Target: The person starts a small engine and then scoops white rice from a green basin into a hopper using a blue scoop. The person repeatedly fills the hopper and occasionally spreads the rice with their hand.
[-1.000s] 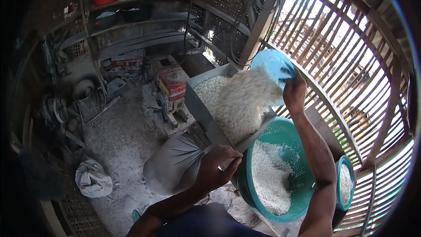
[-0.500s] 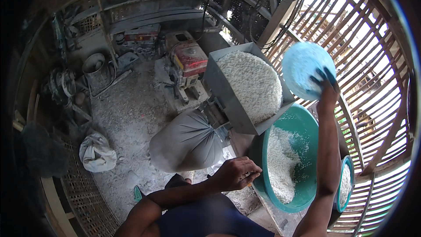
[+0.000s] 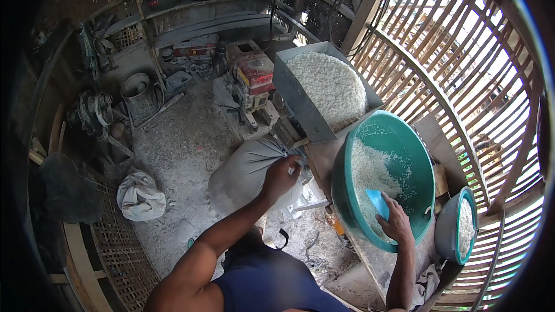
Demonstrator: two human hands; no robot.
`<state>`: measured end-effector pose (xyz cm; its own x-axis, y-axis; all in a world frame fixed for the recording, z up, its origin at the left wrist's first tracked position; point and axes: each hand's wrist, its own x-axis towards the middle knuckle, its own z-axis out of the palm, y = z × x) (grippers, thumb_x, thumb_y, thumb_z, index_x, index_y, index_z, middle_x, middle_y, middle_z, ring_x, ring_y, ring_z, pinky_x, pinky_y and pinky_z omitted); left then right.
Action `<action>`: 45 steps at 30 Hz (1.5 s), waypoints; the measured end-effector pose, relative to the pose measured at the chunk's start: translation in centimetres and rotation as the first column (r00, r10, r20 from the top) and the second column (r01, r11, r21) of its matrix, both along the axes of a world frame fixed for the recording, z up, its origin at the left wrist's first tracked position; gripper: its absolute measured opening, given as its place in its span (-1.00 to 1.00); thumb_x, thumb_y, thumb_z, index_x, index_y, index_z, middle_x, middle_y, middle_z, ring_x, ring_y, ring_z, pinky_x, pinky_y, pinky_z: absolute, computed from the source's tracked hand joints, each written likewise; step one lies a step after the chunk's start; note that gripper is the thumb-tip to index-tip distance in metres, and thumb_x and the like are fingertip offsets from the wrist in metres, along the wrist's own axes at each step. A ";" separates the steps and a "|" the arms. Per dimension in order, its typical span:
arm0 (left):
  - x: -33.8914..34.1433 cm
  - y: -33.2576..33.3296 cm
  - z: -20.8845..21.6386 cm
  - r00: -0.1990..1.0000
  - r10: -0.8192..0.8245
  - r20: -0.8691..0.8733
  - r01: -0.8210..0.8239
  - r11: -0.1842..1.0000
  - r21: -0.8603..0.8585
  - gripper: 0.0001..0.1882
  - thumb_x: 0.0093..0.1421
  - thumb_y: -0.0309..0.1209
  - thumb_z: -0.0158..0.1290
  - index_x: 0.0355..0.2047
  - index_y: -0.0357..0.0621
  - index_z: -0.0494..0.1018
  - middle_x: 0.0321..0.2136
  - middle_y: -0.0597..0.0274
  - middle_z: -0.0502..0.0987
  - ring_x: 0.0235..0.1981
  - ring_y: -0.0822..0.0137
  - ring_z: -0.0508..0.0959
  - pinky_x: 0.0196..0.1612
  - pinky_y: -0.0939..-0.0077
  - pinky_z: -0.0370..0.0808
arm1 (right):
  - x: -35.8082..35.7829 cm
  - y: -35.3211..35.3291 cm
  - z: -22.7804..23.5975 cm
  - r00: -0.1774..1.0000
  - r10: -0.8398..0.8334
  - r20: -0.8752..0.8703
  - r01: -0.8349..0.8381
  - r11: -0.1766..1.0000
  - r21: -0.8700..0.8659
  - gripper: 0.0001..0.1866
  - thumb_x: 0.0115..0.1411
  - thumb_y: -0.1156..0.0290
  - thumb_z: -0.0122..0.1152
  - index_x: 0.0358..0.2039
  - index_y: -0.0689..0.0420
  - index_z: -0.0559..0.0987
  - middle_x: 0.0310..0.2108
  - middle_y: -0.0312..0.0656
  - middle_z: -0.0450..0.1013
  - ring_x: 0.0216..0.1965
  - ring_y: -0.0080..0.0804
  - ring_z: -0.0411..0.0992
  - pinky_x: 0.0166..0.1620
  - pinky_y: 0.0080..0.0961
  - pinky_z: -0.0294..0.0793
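Observation:
My right hand (image 3: 397,221) grips a light blue plastic bowl (image 3: 378,203), tilted on edge against the white rice-like grain (image 3: 373,170) inside a large green basin (image 3: 425,164). Behind the basin a grey metal hopper (image 3: 300,95) is heaped with the same white grain (image 3: 328,88). My left hand (image 3: 283,176) is beside the gathered neck of a full grey sack (image 3: 245,173) below the hopper. Its fingers are curled together; whether they pinch the cloth or anything else is hidden.
A smaller grey tub with a green rim (image 3: 448,237) holds white grain at the right, by the slatted wall (image 3: 462,110). A dusty red engine (image 3: 252,73) stands behind the sack. A white bag (image 3: 141,197) lies on the powdery floor (image 3: 179,156) at left.
My right hand has brought the blue bowl down from beside the hopper into the green basin. My left hand has moved from near the basin's rim up and left to the sack's neck.

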<state>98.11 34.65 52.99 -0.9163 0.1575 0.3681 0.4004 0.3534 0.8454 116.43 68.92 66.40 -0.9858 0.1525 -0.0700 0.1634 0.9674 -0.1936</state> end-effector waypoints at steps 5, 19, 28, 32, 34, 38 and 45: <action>-6.6 -1.1 -0.1 0.985 0.163 0.050 -0.166 0.984 0.070 -0.71 0.24 -0.38 0.21 -0.03 -0.15 0.57 -0.33 0.10 0.69 -0.26 0.04 0.69 -0.18 0.16 0.58 | 0.0 -0.3 0.2 0.983 -0.099 -0.154 0.031 0.918 -0.394 -0.27 0.18 0.03 0.41 0.24 0.22 0.49 0.10 0.04 0.50 0.12 -0.02 0.49 0.14 -0.21 0.47; -14.3 -1.3 1.1 0.843 -0.059 -0.535 -0.305 0.767 -0.565 -0.91 0.18 -0.44 0.18 -0.37 -0.18 0.61 -0.41 0.01 0.61 -0.32 0.01 0.66 -0.28 0.16 0.60 | 0.0 0.6 -0.4 0.925 -0.325 -0.197 0.240 0.901 -0.361 -0.53 0.34 0.16 0.26 0.08 0.28 0.59 -0.06 0.09 0.61 -0.02 -0.03 0.60 0.07 -0.23 0.52; -14.2 -1.7 1.1 0.923 0.026 -0.383 -0.154 0.938 -0.309 -0.82 0.30 -0.34 0.15 -0.35 -0.21 0.60 -0.38 0.03 0.63 -0.30 0.11 0.67 -0.25 0.18 0.60 | 0.0 0.0 0.4 0.924 -0.348 -0.161 0.274 0.893 -0.358 -0.61 0.38 0.23 0.19 0.03 0.29 0.61 -0.20 0.09 0.63 -0.16 -0.08 0.62 -0.04 -0.27 0.53; -13.7 -3.1 3.1 0.990 -0.068 0.128 0.013 0.921 0.389 -0.64 0.37 -0.12 0.15 -0.33 -0.21 0.58 -0.40 0.17 0.64 -0.40 0.33 0.64 -0.44 0.38 0.57 | 0.0 0.0 0.4 0.923 -0.342 -0.179 0.266 0.899 -0.347 -0.61 0.38 0.23 0.19 0.01 0.31 0.61 -0.21 0.09 0.63 -0.17 -0.08 0.62 -0.05 -0.27 0.53; -13.5 -4.0 4.4 0.892 -0.248 0.378 -0.005 0.831 0.556 -0.60 0.38 -0.05 0.14 -0.31 -0.19 0.58 -0.42 0.26 0.64 -0.45 0.43 0.62 -0.54 0.51 0.52 | 0.0 0.2 0.3 0.918 -0.360 -0.166 0.289 0.894 -0.343 -0.60 0.38 0.22 0.19 0.01 0.31 0.61 -0.21 0.11 0.63 -0.15 -0.07 0.62 -0.04 -0.26 0.53; -14.3 -3.9 6.5 0.800 -0.392 0.455 0.051 0.799 0.599 -0.67 0.28 -0.09 0.28 -0.33 -0.11 0.56 -0.47 0.28 0.61 -0.53 0.48 0.59 -0.64 0.62 0.40 | 0.0 0.4 0.0 0.900 -0.404 -0.162 0.338 0.883 -0.325 -0.59 0.37 0.21 0.19 0.01 0.31 0.61 -0.18 0.13 0.62 -0.10 -0.02 0.62 0.00 -0.24 0.53; -14.9 -3.7 6.3 0.733 -0.489 0.473 -0.040 0.663 0.748 -0.72 0.19 -0.25 0.38 -0.33 -0.14 0.55 -0.51 0.23 0.61 -0.60 0.45 0.58 -0.64 0.62 0.41 | -0.1 0.5 0.1 0.905 -0.409 -0.115 0.359 0.881 -0.308 -0.58 0.36 0.20 0.19 0.04 0.30 0.60 -0.07 0.16 0.60 -0.01 0.06 0.59 0.06 -0.22 0.51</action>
<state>83.16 30.93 59.28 -0.9278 0.3442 -0.1438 -0.2949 -0.4408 0.8478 116.36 69.42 66.53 -0.8536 0.5210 -0.0002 0.4514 0.7393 -0.4996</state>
